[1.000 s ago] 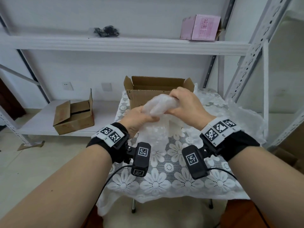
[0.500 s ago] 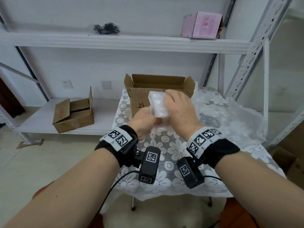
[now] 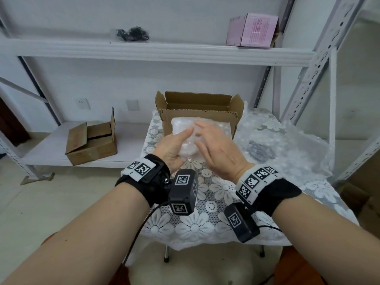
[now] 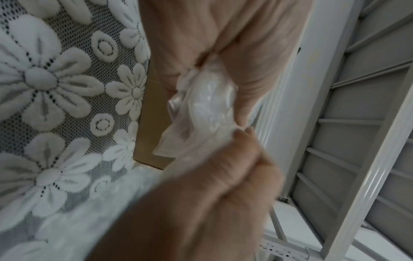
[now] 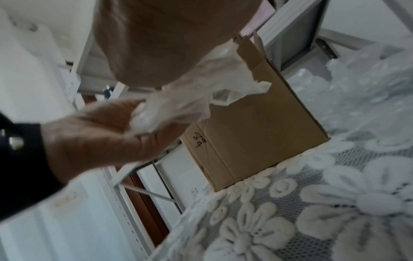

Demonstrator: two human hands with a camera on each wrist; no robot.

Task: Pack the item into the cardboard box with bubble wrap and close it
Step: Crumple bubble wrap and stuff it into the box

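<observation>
A bundle wrapped in bubble wrap [image 3: 185, 132] is held up between both hands, just in front of the open cardboard box [image 3: 199, 112] on the lace-covered table [image 3: 207, 221]. My left hand [image 3: 174, 147] grips it from the left and below, thumb lying along the wrap. My right hand [image 3: 213, 147] holds its right side, fingers laid over the top. The wrist views show the crumpled wrap [image 4: 208, 106] [image 5: 201, 88] squeezed between the two hands, with the box [image 5: 257, 137] behind. The item inside the wrap is hidden.
A loose sheet of bubble wrap [image 3: 292, 145] covers the table's right side, with a dark coiled thing [image 3: 261, 151] under it. Another open carton [image 3: 92, 142] sits on the low shelf at left. A pink box [image 3: 253, 29] stands on the upper shelf. Metal rack posts [image 3: 308, 79] rise at right.
The hands have turned the bundle. My right hand has slid from the front of the bundle to its right side, and the bundle now shows between the hands in front of the box.
</observation>
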